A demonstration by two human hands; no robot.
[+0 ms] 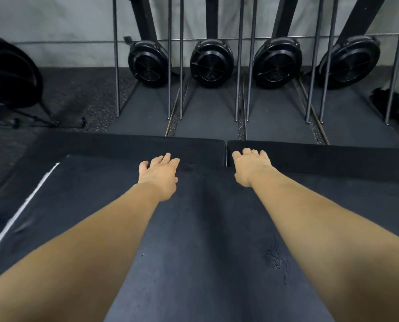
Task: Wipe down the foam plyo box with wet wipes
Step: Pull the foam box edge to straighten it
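Forward: left hand, right hand outstretched.

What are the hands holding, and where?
The right hand grips the foam plyo box by its far edge, fingers curled over. The left hand only rests open on top.

Both forearms are bare along their whole visible length, and the left hand and right hand are likewise bare at wrist and fingers.

Speckled rubber floor; black foam plyo box on it, upright rowers racked behind.
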